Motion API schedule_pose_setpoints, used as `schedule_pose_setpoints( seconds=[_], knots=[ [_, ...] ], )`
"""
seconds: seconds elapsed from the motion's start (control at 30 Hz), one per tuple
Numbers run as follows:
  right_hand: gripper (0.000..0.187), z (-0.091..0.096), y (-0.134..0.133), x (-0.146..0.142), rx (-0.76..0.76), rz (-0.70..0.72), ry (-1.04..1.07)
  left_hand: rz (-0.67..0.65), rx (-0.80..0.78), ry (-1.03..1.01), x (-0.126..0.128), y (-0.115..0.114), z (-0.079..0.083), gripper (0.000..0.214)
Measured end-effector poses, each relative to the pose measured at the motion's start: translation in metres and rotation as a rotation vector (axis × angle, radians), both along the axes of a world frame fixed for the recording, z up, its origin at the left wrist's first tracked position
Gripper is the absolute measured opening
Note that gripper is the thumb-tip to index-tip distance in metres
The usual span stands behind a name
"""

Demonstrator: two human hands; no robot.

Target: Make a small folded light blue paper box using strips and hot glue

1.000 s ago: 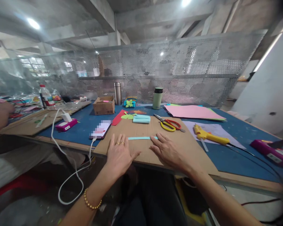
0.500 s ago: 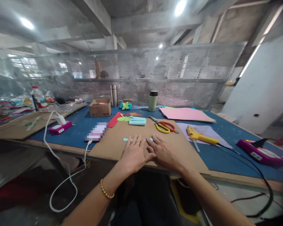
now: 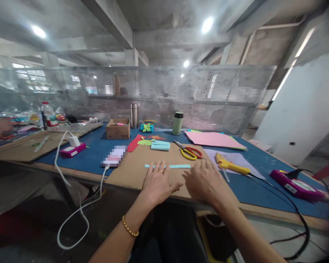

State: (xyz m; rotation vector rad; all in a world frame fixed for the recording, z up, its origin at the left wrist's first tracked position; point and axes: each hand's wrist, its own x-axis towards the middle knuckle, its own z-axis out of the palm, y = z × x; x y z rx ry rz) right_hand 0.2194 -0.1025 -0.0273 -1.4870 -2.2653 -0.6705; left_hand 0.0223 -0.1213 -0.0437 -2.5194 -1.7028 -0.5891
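Note:
A thin light-blue paper strip [image 3: 179, 166] lies across a sheet of brown cardboard [image 3: 128, 173]. My left hand [image 3: 157, 180] rests flat over the strip's left half, fingers stretched out and thumb spread. Just beyond the strip's right end, my right hand [image 3: 204, 179] is over the cardboard with its fingers forward and slightly bent; no held object shows, though the area under the fingertips is hidden. Scissors with red and yellow handles [image 3: 190, 151] lie near its fingertips. A folded light-blue paper piece [image 3: 160, 145] sits behind the strip, with green paper leaves [image 3: 145, 141] and red paper [image 3: 135, 143] beside it.
On the right, a yellow glue gun [image 3: 231, 166] lies on lilac paper [image 3: 245, 160], wired to a purple power strip [image 3: 296, 185]. Pink sheets [image 3: 215, 139], a green tumbler [image 3: 177, 124], a steel flask [image 3: 134, 116] and a cardboard box [image 3: 117, 129] stand behind. Another person's hand [image 3: 1, 128] is far left.
My right hand has left the strip and moved right, uncovering its right half. My left hand stays on the strip. A small grey tool tip near the scissors is now covered by my right hand.

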Motion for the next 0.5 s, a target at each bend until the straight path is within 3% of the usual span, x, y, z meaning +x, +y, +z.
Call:
schedule_pose_setpoints(
  seconds=[0.13,0.2,0.33,0.5],
  knots=[
    [0.036,-0.015,0.02,-0.017,-0.137,0.37,0.016,-0.008,0.0,-0.004,0.0,0.001,0.0,0.088],
    [0.039,-0.025,0.029,-0.022,-0.174,0.445,0.021,-0.011,-0.001,-0.007,0.0,0.002,0.001,0.089],
    [0.034,-0.038,0.036,-0.013,-0.119,0.34,0.043,0.0,-0.021,0.014,-0.002,0.002,0.005,0.09],
    [0.039,-0.027,0.016,0.013,-0.093,0.046,-0.001,0.0,-0.042,0.038,-0.002,0.002,0.006,0.093]
  ],
)
